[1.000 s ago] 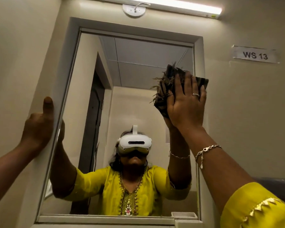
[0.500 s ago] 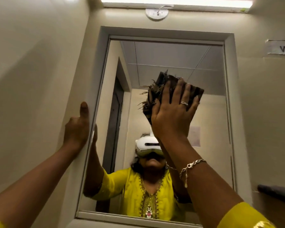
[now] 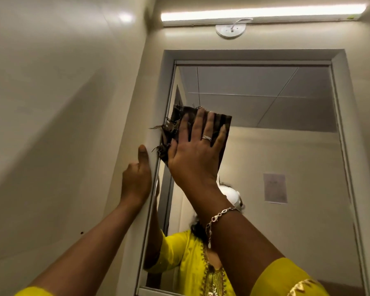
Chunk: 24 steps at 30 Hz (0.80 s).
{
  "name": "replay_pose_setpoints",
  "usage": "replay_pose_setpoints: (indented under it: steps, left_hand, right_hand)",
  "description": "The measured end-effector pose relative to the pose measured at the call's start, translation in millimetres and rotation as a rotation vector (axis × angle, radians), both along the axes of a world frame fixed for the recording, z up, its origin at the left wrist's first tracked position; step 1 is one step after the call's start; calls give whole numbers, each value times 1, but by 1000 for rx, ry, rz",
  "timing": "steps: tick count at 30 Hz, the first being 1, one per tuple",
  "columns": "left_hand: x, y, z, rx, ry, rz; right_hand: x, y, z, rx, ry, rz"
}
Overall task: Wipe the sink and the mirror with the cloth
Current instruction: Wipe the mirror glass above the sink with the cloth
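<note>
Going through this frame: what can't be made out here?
Sink: not in the head view, below the bottom edge.
Cloth: mostly covered by the right hand pressing it on the mirror.
Left hand: fingers hidden round the mirror frame; grip unclear.
Reflected paper notice: text too small and blurred.

The cloth (image 3: 224, 124) lies between right hand (image 3: 194, 154) and mirror (image 3: 265, 157), up-right of the left hand (image 3: 136, 178).
</note>
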<state>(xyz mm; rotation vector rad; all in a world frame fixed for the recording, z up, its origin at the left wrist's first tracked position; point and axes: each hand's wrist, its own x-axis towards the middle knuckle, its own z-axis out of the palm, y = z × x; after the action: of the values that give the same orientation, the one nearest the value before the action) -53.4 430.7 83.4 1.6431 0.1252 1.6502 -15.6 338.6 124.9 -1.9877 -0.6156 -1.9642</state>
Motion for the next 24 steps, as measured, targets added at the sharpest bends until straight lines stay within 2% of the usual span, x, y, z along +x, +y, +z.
replay_pose_setpoints:
  steps: [3,12,24]
  left_hand:
    - [-1,-2,-1,12,-11,-18]
    - [-1,-3,0,24,-27,-47]
    - [-4,-7,0,-24,42,-7]
  right_hand:
    - [-4,6,2,-117,13,49]
    - [-1,-4,4,-244,-41,107]
    - [33,-90,-11,-189,-98,91]
